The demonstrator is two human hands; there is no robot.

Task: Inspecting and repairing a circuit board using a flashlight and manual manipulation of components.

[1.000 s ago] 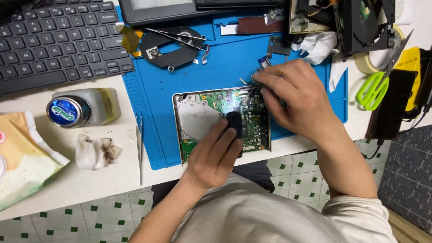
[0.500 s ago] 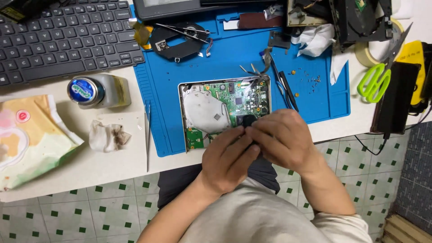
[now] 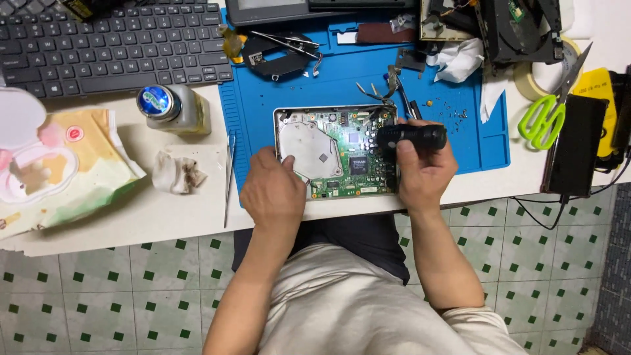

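Likely an electronics repair bench: blue repair mat (image 3: 342, 85), circuit board (image 3: 351, 154).

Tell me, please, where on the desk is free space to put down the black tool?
Bare blue mat lies between the circuit board and the black bracket. White desk is free below the crumpled wipe, left of the tweezers. Crowded: the mat's upper right with loose screws, and around the scissors.
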